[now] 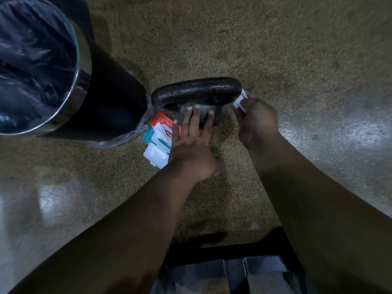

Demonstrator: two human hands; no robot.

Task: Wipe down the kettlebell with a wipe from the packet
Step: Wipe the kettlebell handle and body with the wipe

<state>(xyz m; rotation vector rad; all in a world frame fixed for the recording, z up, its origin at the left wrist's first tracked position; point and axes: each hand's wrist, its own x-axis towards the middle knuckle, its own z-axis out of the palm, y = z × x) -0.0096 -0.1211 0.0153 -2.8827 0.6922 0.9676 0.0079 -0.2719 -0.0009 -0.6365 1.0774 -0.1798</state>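
Note:
A black kettlebell [197,91] stands on the speckled floor, its thick handle toward me and looking wet. My left hand [192,141] lies flat on the kettlebell's body below the handle, fingers spread. My right hand [256,122] pinches a white wipe [240,100] against the handle's right end. The wipes packet [160,139], red, teal and white with its flap open, lies on the floor just left of my left hand, partly hidden by it.
A tall black bin [101,98] with a shiny rim and a dark plastic liner stands to the left, close to the kettlebell and the packet. Dark clothing shows at the bottom edge.

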